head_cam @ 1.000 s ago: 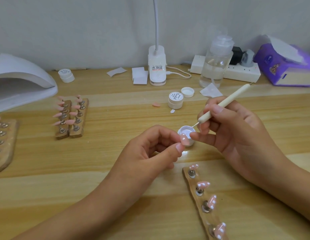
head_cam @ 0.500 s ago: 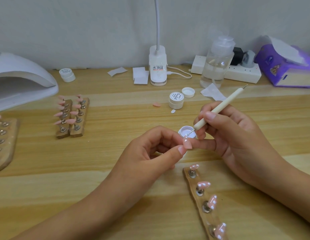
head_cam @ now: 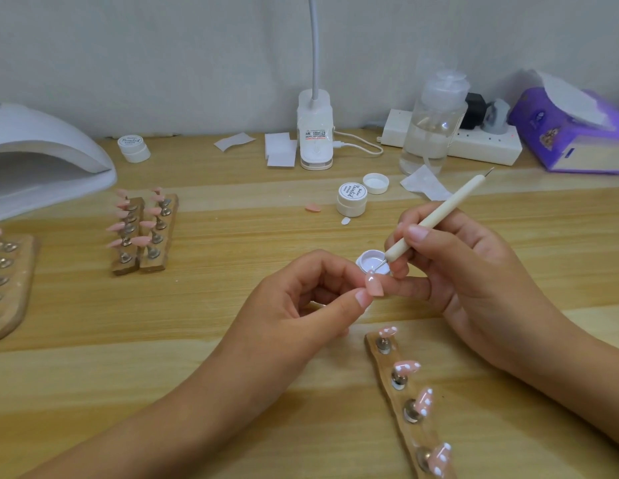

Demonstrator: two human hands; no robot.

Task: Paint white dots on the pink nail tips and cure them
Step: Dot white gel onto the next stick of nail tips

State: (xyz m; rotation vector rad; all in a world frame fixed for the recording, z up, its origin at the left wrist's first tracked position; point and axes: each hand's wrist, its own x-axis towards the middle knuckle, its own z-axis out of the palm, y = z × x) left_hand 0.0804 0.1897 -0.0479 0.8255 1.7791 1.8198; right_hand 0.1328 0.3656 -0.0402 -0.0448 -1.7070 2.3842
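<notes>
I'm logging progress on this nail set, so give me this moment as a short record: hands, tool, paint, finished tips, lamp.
left hand: pinches one pink nail tip between thumb and fingers
right hand: grips the dotting tool like a pen
tool end: at the held tip's far end, over the open paint pot; contact unclear
done: four dotted tips on the near holder strip
waiting: plain pink tips on two holders at left
curing lamp: far left, away from both hands
</notes>
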